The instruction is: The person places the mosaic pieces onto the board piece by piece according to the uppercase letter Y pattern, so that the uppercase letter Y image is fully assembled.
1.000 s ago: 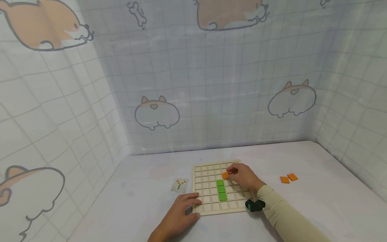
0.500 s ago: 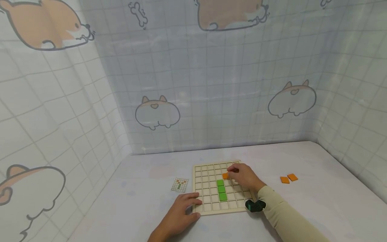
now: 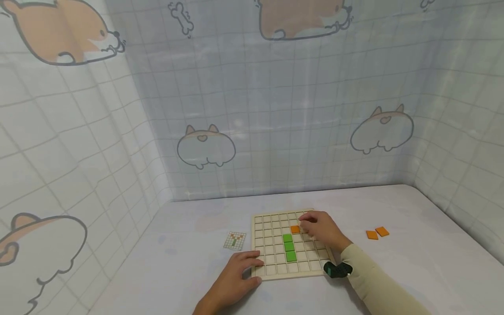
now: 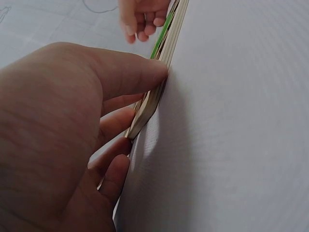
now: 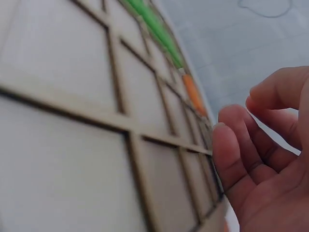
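Pale wood makes up the gridded board (image 3: pixel 269 240) lying flat on the worktop (image 3: pixel 177 253), and from where I stand the left hand (image 3: pixel 235 274) brackets its near left corner: thumb against the near edge, fingers relaxed along the left side, no clenching. I take that as a way to steady it while tiles are set. Three green tiles (image 3: pixel 289 246) fill a short column of cells, and one orange tile (image 3: pixel 295 229) sits a row farther off, diagonally right of the topmost green; whether it is fully seated I can't tell. The right hand (image 3: pixel 323 229) is just beside that orange one, its grip free: fingers loosely bent, nothing visible between them. Two loose orange tiles (image 3: pixel 372 235) lie near each other out to the right, probably there for easy reach by that hand. Left of the board rests a small card (image 3: pixel 235 240), printed with a grid of green and orange squares, likely placed where neither arm would cover the pattern.
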A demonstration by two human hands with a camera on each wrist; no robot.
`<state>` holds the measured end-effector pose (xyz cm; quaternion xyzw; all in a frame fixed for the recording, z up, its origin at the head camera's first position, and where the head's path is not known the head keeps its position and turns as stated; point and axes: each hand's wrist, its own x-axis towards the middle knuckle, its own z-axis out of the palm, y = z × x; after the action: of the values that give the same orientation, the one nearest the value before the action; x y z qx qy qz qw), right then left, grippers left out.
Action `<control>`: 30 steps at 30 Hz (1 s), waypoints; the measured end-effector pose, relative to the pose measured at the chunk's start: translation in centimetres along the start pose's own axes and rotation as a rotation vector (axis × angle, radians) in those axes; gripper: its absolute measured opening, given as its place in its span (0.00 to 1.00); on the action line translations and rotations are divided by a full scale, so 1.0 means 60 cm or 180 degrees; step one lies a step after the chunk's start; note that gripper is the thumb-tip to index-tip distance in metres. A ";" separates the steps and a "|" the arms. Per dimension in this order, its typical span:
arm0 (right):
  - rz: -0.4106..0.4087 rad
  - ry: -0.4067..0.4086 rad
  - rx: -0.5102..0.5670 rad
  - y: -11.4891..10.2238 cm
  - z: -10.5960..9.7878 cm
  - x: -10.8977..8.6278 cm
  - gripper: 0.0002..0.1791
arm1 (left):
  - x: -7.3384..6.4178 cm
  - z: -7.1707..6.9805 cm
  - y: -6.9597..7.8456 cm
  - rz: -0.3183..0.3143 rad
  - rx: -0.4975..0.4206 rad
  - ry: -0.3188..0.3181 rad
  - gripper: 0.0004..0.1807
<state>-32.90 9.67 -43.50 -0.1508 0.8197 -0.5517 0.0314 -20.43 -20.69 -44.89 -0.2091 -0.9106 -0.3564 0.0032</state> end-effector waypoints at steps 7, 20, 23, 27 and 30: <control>-0.0091 0.0234 0.0239 -0.010 -0.033 -0.023 0.15 | 0.000 0.000 0.000 -0.0009 0.0013 -0.0028 0.17; 0.0277 0.0561 -0.0037 0.027 -0.097 -0.048 0.16 | 0.003 -0.001 -0.001 0.0016 0.0013 -0.0054 0.17; 0.0423 0.0553 -0.0066 0.033 -0.102 -0.049 0.17 | 0.003 -0.001 -0.002 0.0006 0.0014 -0.0055 0.17; 0.0522 0.0471 -0.0184 0.038 -0.106 -0.053 0.18 | 0.003 -0.001 -0.001 0.0040 0.0027 -0.0035 0.17; 0.0493 0.0366 -0.0303 0.043 -0.108 -0.057 0.18 | 0.004 -0.002 -0.001 0.0049 0.0037 -0.0036 0.17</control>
<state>-31.62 17.30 -43.72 -0.0565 0.8546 -0.5158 0.0197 -20.66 -20.70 -44.81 -0.2182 -0.9110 -0.3499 0.0019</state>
